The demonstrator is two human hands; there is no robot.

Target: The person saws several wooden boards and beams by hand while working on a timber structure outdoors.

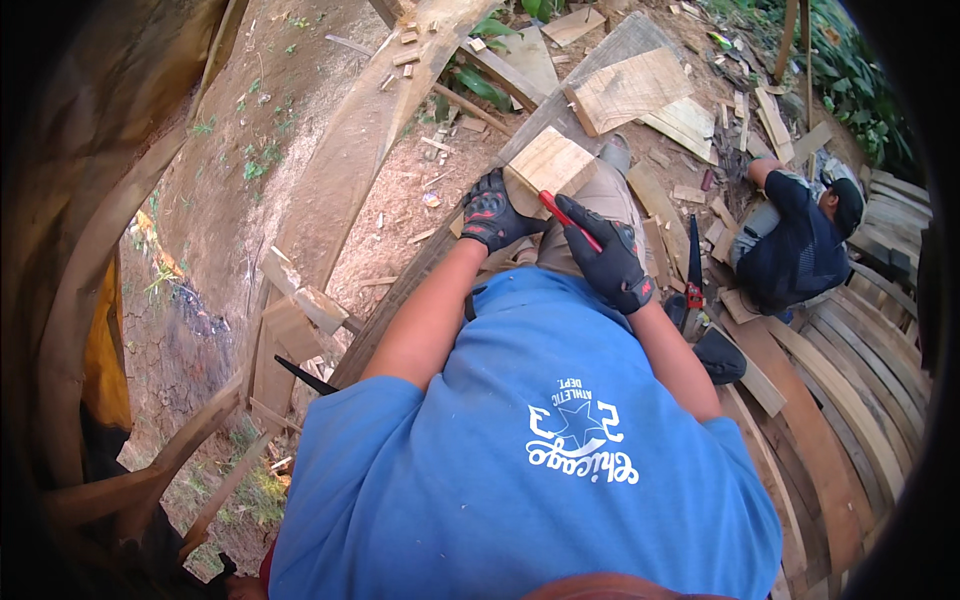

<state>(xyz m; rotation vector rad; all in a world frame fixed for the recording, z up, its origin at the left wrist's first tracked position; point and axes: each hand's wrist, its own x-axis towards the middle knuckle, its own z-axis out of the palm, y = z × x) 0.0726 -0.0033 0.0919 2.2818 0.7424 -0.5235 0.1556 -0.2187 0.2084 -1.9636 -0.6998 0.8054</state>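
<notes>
A squared wooden block [549, 163] lies in front of my lap, over a long weathered plank [425, 270]. My left hand [494, 214], in a black glove with red marks, grips the block's left side. My right hand [607, 256], gloved the same way, is closed around a slim red pen-like tool [556, 208]. The tool's upper end meets the block's near right edge; its exact kind I cannot make out. Beyond the block, a larger wooden piece [632, 91] rests on the same plank.
A red-handled saw [694, 262] is to the right of my right forearm. Another person [800, 225] crouches farther right beside stacked boards [845, 385]. A wide plank [345, 150] runs across the left, with offcuts [405, 57] on it. Sawdust and scraps cover the ground.
</notes>
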